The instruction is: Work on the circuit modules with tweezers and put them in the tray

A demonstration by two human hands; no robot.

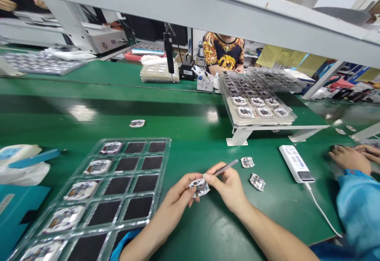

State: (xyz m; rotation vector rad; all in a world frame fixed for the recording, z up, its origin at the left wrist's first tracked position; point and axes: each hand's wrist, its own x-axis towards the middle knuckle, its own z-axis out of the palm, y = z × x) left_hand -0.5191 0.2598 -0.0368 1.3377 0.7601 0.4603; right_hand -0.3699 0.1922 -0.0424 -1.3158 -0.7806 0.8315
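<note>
I noted a rounded, white-rimmed part (pixel 202 188), packed with small components, at lower centre of the frame above the glossy green table (pixel 190 235). The left hand (pixel 176 197) pinched its left side, component face upward; the thumb's cover left its long axis unclear. The right hand (pixel 228 186) gripped a slim, greyish tool (pixel 227 167) slanting toward upper right.

bright patches of light (pixel 83 112) gleam on the green workbench (pixel 192 134). above the workbench slants a pale shelf beam (pixel 190 11); on the workbench stands a green-topped riser (pixel 308 114) with white legs (pixel 239 136).
</note>
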